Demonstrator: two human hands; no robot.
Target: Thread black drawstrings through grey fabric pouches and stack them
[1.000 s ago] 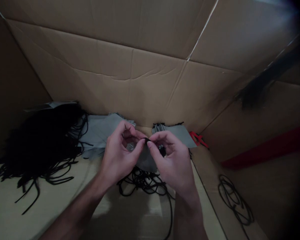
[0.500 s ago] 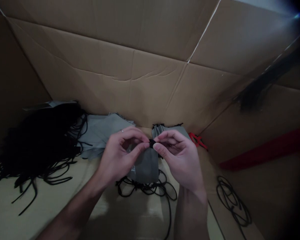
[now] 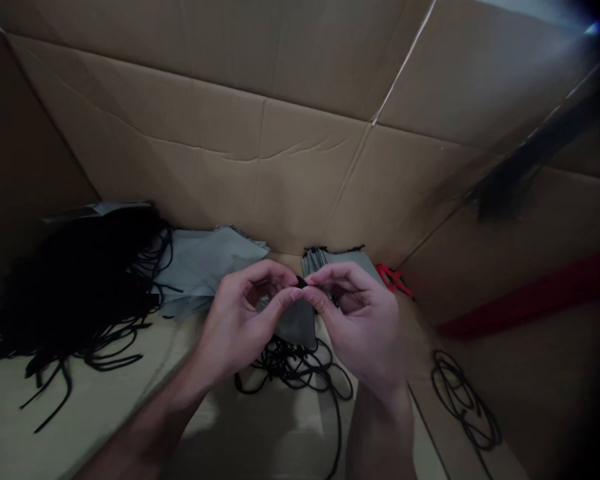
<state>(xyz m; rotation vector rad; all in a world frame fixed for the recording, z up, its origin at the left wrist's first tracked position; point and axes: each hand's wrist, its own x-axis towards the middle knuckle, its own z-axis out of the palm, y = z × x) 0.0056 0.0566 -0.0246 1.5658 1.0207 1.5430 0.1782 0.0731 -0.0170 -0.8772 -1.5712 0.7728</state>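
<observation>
Big brown cardboard wall [image 3: 220,193] at the back, with a wiggly crease [image 3: 250,160] across it. Near its bottom, a little red loopy thing [image 3: 393,278]. Farther right, a long dark red strip [image 3: 530,295], and a blurry black shape [image 3: 507,193] above. Below, a pale table top [image 3: 125,400].

Black cord heap [image 3: 80,287]: blocks me left of the left hand [image 3: 243,323].
Cardboard wall [image 3: 205,180]: stops me beyond that and the right hand [image 3: 363,323].
Tangled cord [image 3: 293,363]: in my way beneath them.
Pale surface [image 3: 107,400]: I could pass over it, near-left of the left hand.
</observation>
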